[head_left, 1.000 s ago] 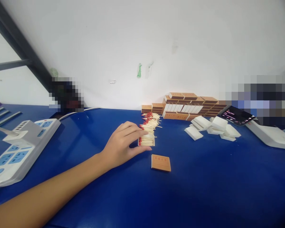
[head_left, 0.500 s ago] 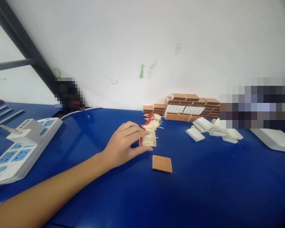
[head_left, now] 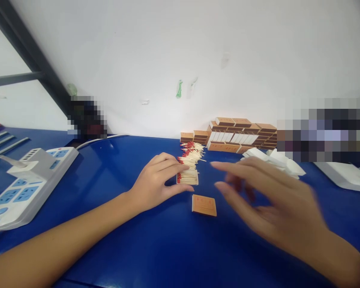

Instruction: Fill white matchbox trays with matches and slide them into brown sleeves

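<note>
A small white matchbox tray (head_left: pixel 195 182) filled with red-tipped matches lies on the blue table, between the thumb and fingers of my left hand (head_left: pixel 160 180), which grips its sides. Loose matches (head_left: pixel 195 154) are heaped just behind the tray. My right hand (head_left: pixel 276 204), slightly blurred, hangs to the right with thumb and index finger apart and nothing between them. An orange-brown matchbox cover (head_left: pixel 204 205) lies flat in front of the tray, between my two hands.
Brown matchboxes (head_left: pixel 243 129) are stacked along the wall. White empty trays (head_left: pixel 291 166) lie partly behind my right hand. A white power strip (head_left: pixel 33 188) with a plug is at the left. A white device (head_left: pixel 342 176) is at the far right.
My right hand has come into view from the right, passing in front of the white trays. My left hand keeps its place on the match-filled tray.
</note>
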{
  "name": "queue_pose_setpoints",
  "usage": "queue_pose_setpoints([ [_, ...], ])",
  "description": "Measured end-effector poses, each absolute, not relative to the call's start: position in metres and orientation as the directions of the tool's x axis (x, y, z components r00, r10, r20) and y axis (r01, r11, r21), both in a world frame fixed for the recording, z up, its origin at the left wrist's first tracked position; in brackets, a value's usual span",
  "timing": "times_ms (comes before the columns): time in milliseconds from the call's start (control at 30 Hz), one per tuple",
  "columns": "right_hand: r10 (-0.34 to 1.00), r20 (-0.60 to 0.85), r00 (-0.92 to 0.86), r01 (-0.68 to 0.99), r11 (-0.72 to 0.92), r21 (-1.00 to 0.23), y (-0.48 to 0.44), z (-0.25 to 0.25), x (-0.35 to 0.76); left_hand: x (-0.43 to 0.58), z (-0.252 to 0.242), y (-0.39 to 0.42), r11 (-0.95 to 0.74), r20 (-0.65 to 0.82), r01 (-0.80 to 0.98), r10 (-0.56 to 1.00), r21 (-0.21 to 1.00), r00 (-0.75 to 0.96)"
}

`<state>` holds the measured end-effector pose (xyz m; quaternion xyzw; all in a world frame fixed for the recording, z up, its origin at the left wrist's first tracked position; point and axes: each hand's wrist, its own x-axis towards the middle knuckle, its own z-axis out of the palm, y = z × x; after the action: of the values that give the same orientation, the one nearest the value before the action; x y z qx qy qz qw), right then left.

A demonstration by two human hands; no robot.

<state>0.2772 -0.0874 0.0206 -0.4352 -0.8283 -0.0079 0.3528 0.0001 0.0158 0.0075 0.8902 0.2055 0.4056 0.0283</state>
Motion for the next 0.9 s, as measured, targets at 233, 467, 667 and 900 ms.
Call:
queue_pose_setpoints([
  [233,0.632,0.548,-0.548,0.691,0.711,-0.131,-0.043,0.012,0.251,0.0,0.004,0.015,-0.91,0.713,0.332,0.403,0.247,0.574],
  [467,0.587,0.625,-0.514,0.64,0.748,-0.176,-0.037,0.0,0.247,-0.002,0.002,0.015,-0.881,0.62,0.359,0.472,0.308,0.626],
  [667,0.617,0.579,-0.533,0.639,0.742,-0.202,-0.036,-0.004,0.246,-0.001,0.002,0.017,-0.882,0.589,0.36,0.471,0.304,0.657],
  [900,0.808,0.455,-0.374,0.651,0.578,-0.492,-0.038,-0.003,0.24,-0.002,0.003,0.018,-0.895,0.588,0.361,0.444,0.262,0.676],
])
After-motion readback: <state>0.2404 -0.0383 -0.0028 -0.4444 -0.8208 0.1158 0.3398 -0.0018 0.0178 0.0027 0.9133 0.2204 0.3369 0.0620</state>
